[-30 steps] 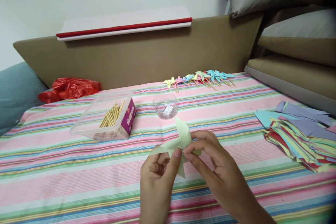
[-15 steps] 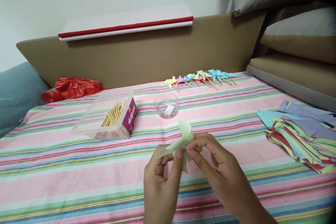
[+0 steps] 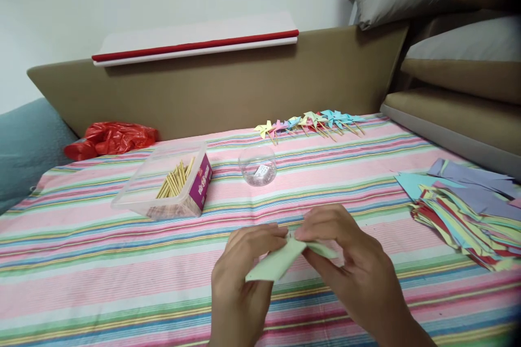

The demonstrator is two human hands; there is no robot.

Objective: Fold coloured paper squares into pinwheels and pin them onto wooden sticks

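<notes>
A pale green paper pinwheel (image 3: 279, 262) is held between both hands, low over the striped cloth. My left hand (image 3: 244, 268) is closed on its left side, fingers over the top and thumb hidden below the paper. My right hand (image 3: 345, 252) pinches it from the right, thumb under and fingertips close to the centre. A small dark tip, perhaps a pin, shows at the centre between the fingertips. Beyond the hands stands a round clear plastic tub (image 3: 258, 167) with a white label and small contents I cannot make out.
A clear plastic box (image 3: 142, 195) with thin sticks (image 3: 176, 180) stands at left. Finished pinwheels (image 3: 313, 121) lie along the back. Coloured paper pieces (image 3: 468, 217) are heaped at right, below stacked cushions (image 3: 456, 119). A red plastic bag (image 3: 114, 138) lies at back left.
The pinwheel has been tipped over, so its upright blade no longer points up and a flat face shows toward me. Both hands have turned, with their fingers now over the top.
</notes>
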